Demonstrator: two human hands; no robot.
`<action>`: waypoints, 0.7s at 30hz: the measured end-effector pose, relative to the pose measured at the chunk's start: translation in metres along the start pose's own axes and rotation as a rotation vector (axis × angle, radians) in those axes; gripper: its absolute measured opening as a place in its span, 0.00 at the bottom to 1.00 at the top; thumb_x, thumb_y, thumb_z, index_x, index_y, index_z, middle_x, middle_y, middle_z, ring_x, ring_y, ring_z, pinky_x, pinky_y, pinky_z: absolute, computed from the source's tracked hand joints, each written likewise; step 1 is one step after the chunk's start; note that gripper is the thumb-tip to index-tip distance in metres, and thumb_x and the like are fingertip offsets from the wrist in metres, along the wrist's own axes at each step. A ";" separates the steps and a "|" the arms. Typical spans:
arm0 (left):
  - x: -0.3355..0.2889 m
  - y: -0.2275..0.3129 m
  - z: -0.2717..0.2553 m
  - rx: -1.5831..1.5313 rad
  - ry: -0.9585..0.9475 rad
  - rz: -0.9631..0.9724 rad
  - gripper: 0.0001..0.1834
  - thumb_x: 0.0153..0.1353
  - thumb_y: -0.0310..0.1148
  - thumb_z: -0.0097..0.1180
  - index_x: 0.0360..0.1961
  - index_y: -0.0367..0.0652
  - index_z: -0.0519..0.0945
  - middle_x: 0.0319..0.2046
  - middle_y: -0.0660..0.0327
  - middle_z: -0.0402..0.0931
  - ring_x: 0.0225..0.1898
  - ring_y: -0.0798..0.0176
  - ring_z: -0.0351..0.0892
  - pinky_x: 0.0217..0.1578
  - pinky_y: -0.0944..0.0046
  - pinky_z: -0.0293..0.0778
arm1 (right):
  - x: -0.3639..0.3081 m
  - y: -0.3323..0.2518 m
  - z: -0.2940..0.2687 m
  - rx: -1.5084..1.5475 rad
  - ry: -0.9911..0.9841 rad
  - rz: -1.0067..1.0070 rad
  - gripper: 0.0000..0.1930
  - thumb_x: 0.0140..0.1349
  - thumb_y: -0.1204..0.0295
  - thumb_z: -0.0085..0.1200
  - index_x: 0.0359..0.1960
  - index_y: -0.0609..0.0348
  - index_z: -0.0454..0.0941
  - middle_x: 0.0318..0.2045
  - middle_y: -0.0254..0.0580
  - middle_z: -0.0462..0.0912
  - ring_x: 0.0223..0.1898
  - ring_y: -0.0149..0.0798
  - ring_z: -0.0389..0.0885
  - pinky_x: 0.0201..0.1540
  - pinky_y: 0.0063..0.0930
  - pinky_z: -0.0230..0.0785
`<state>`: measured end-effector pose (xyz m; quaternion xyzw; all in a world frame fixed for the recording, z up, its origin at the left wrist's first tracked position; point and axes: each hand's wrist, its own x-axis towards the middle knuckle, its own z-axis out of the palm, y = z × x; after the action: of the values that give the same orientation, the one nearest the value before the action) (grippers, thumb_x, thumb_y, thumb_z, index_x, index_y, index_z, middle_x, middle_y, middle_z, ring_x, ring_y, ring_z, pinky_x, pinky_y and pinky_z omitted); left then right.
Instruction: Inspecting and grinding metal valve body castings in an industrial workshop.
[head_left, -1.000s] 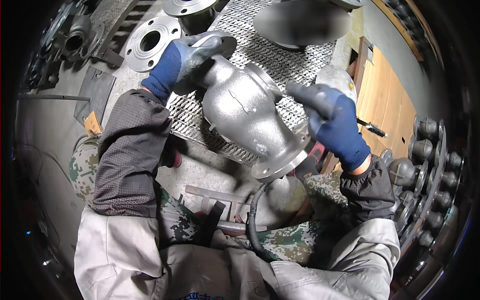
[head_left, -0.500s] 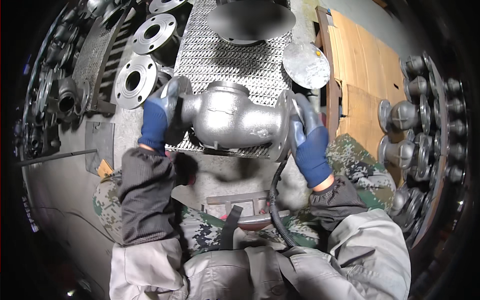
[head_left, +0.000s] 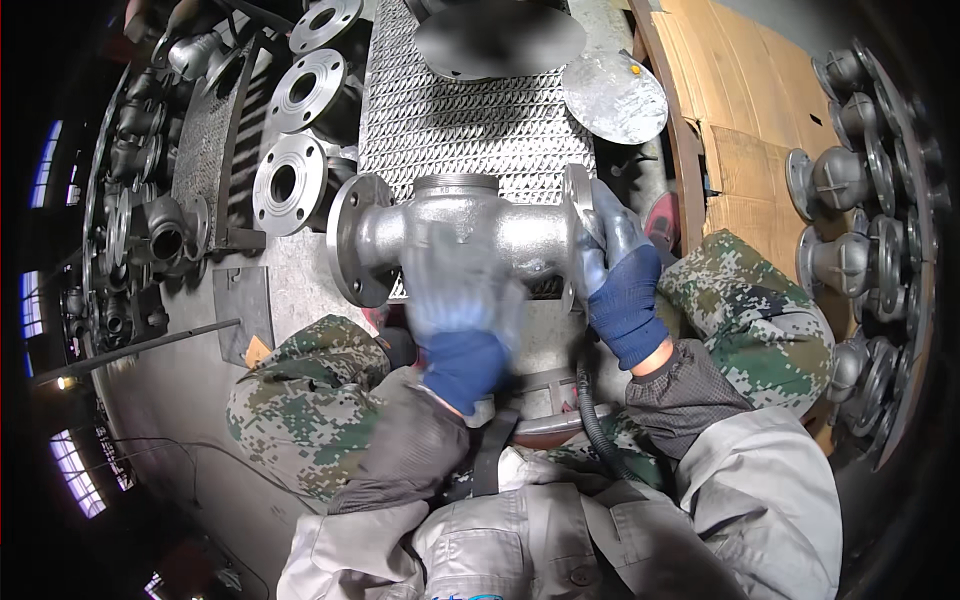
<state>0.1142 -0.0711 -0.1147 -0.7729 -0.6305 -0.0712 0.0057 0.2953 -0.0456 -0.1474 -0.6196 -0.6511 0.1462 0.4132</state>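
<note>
A silvery cast valve body with a round flange at each end lies crosswise in front of me, at the near edge of the metal mesh bench top. My right hand, in a blue and grey work glove, is closed on the right-hand flange, its fingers along the outer face. My left hand, gloved alike, is in front of the valve's middle and hides part of it. Motion smears its fingers, so I cannot tell whether it touches the metal. The left-hand flange has no hand on it.
Several flanged castings stand left of the bench. A round metal disc sits at its right edge, beside cardboard. More valve bodies line the far right. A black corrugated hose hangs near my lap.
My left hand has let go of the left-hand flange and moved right, across the valve's front. The right hand stays at its flange. The view has shifted slightly.
</note>
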 end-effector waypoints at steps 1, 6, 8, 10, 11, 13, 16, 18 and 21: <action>-0.011 0.026 -0.001 -0.152 -0.103 0.103 0.35 0.56 0.42 0.60 0.65 0.43 0.73 0.65 0.43 0.69 0.67 0.44 0.67 0.68 0.48 0.63 | -0.001 0.001 0.000 0.010 -0.006 0.007 0.28 0.55 0.73 0.56 0.61 0.60 0.72 0.41 0.58 0.80 0.39 0.59 0.81 0.42 0.46 0.76; -0.028 0.006 0.008 -0.125 0.055 0.399 0.36 0.57 0.41 0.61 0.67 0.43 0.73 0.69 0.50 0.67 0.69 0.47 0.66 0.69 0.41 0.58 | -0.004 0.004 -0.001 0.006 -0.002 -0.021 0.30 0.54 0.73 0.57 0.63 0.61 0.72 0.44 0.59 0.80 0.41 0.59 0.82 0.44 0.45 0.76; -0.024 -0.031 0.011 -0.053 0.004 0.218 0.41 0.55 0.40 0.64 0.71 0.45 0.68 0.70 0.50 0.64 0.71 0.48 0.64 0.71 0.38 0.53 | -0.004 0.003 0.000 0.033 0.015 -0.036 0.30 0.54 0.73 0.58 0.63 0.61 0.72 0.44 0.59 0.79 0.41 0.58 0.82 0.43 0.45 0.77; -0.026 -0.064 0.004 -0.032 0.222 0.012 0.37 0.64 0.42 0.55 0.73 0.42 0.62 0.70 0.41 0.61 0.72 0.39 0.60 0.71 0.35 0.53 | -0.004 0.001 0.001 0.077 0.003 0.020 0.28 0.56 0.77 0.55 0.62 0.64 0.74 0.45 0.54 0.79 0.39 0.46 0.83 0.39 0.35 0.78; -0.026 -0.080 -0.003 0.060 0.255 -0.034 0.37 0.66 0.42 0.51 0.73 0.38 0.60 0.70 0.36 0.58 0.71 0.34 0.60 0.69 0.35 0.57 | -0.004 0.000 0.002 0.125 0.018 0.023 0.27 0.56 0.79 0.54 0.62 0.64 0.74 0.45 0.52 0.79 0.38 0.43 0.83 0.38 0.32 0.78; -0.030 -0.092 -0.015 0.012 0.334 -0.152 0.35 0.67 0.38 0.49 0.72 0.34 0.61 0.66 0.33 0.64 0.68 0.31 0.63 0.66 0.37 0.62 | -0.005 0.000 0.003 0.119 0.028 0.020 0.27 0.57 0.80 0.53 0.62 0.64 0.73 0.45 0.49 0.79 0.38 0.38 0.82 0.39 0.27 0.77; -0.029 -0.080 -0.025 -0.237 0.337 -0.106 0.31 0.67 0.35 0.48 0.69 0.33 0.67 0.61 0.35 0.71 0.66 0.34 0.68 0.66 0.40 0.64 | -0.006 0.002 0.003 0.096 0.016 -0.007 0.28 0.58 0.80 0.54 0.64 0.63 0.72 0.44 0.50 0.79 0.39 0.41 0.82 0.41 0.30 0.77; -0.020 -0.062 -0.026 -0.455 0.274 0.179 0.25 0.63 0.30 0.47 0.62 0.36 0.76 0.56 0.41 0.78 0.58 0.39 0.78 0.64 0.39 0.69 | -0.006 0.004 0.002 0.075 0.011 -0.029 0.29 0.57 0.78 0.55 0.65 0.62 0.71 0.43 0.52 0.79 0.39 0.46 0.82 0.42 0.34 0.78; -0.011 -0.031 -0.027 -0.532 0.083 0.418 0.23 0.58 0.30 0.52 0.55 0.35 0.80 0.52 0.44 0.81 0.54 0.45 0.81 0.59 0.42 0.73 | -0.007 0.006 0.001 0.058 0.014 -0.046 0.30 0.57 0.78 0.55 0.65 0.62 0.71 0.43 0.53 0.79 0.40 0.48 0.82 0.43 0.37 0.78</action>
<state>0.0792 -0.0778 -0.0914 -0.8563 -0.4170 -0.2621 -0.1559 0.2978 -0.0502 -0.1546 -0.5934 -0.6576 0.1511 0.4389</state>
